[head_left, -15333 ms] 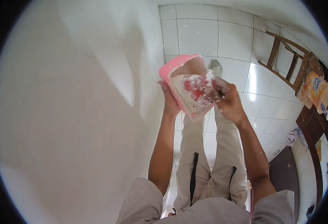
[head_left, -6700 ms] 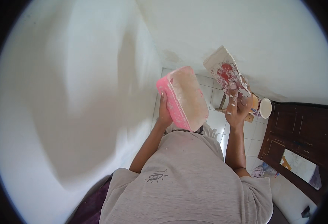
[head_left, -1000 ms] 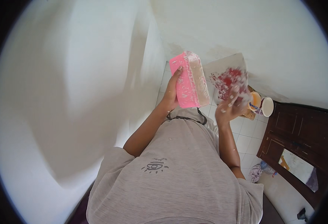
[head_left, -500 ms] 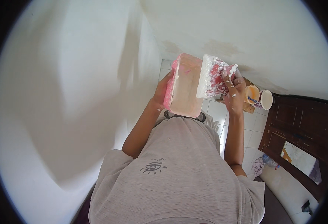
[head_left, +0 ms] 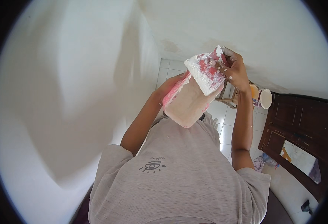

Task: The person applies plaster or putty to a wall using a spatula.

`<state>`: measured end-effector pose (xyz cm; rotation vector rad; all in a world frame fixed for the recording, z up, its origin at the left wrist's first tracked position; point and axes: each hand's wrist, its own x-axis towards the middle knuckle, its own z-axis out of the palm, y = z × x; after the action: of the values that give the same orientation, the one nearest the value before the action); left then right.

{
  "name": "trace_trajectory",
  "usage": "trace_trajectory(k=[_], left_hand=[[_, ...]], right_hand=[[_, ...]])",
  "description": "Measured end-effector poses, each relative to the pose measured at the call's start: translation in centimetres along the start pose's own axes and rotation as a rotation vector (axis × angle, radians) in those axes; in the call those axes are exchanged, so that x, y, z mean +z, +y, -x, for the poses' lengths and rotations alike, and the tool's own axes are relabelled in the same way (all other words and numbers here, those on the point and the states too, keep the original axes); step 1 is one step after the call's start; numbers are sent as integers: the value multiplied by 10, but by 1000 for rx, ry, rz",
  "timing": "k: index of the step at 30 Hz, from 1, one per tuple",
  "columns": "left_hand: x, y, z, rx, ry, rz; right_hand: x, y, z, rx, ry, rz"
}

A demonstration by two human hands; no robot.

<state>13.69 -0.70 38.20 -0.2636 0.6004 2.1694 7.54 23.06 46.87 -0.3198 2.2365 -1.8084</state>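
Note:
My left hand is closed on the side of a pink rectangular plastic tub, whose pale, stained face shows toward me. White paste clings along one edge of the tub. In my right hand is a red scraper, pinched between thumb and fingers. Thick white paste covers its wide edge and smears its face. The scraper lies across the tub's far end, covering part of it; whether they touch I cannot tell. White flecks dot my right fingers.
White walls stand close on the left and ahead, the far one with damp-looking patches. To the right are a wooden stool, an orange-lined bucket, a pale-topped bucket and a dark wooden cabinet. White tiles cover the floor.
The scraper has moved up, turned and come over the tub's far end, where it was at the tub's right side. The tub has tilted and its near end has come closer to me.

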Motion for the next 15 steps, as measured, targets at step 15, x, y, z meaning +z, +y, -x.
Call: trace_trajectory(k=[15], left_hand=[[-7, -13, -11, -92, 61, -277]], right_hand=[[12, 2, -2, -69, 118, -103]])
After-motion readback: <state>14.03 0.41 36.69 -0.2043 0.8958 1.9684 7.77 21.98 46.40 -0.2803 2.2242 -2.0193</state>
